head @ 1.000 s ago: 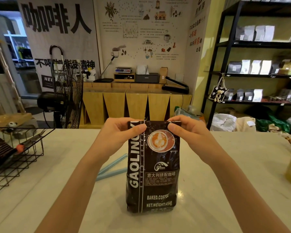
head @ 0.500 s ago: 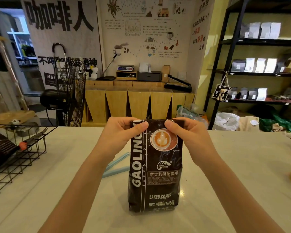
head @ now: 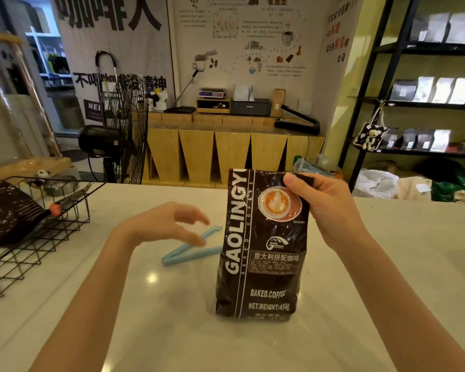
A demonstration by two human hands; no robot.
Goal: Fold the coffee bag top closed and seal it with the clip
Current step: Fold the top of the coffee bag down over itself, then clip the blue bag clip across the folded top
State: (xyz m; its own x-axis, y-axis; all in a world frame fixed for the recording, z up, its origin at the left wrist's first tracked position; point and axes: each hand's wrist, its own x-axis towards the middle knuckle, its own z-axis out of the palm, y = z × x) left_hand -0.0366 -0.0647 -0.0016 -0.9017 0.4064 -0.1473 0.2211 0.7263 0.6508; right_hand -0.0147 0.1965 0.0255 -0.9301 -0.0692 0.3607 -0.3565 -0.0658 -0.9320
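Note:
A dark brown coffee bag (head: 263, 253) with white lettering stands upright on the white counter (head: 387, 277). My right hand (head: 320, 202) pinches its folded top at the right corner, thumb on the front. A light blue clip (head: 188, 252) lies open in a V on the counter just left of the bag. Blurred by motion, my left hand (head: 169, 224) hovers over the clip with fingers spread and nothing in it; whether it touches the clip I cannot tell.
A black wire basket (head: 38, 237) holding a dark bag and an orange-tipped tool sits at the counter's left end. Beyond the counter stand a black floor fan (head: 118, 130), a wooden cabinet and, at right, black shelves with bags.
My left hand has let go of the bag's top and dropped left toward the blue clip. My right hand alone now holds the fold. The view has shifted.

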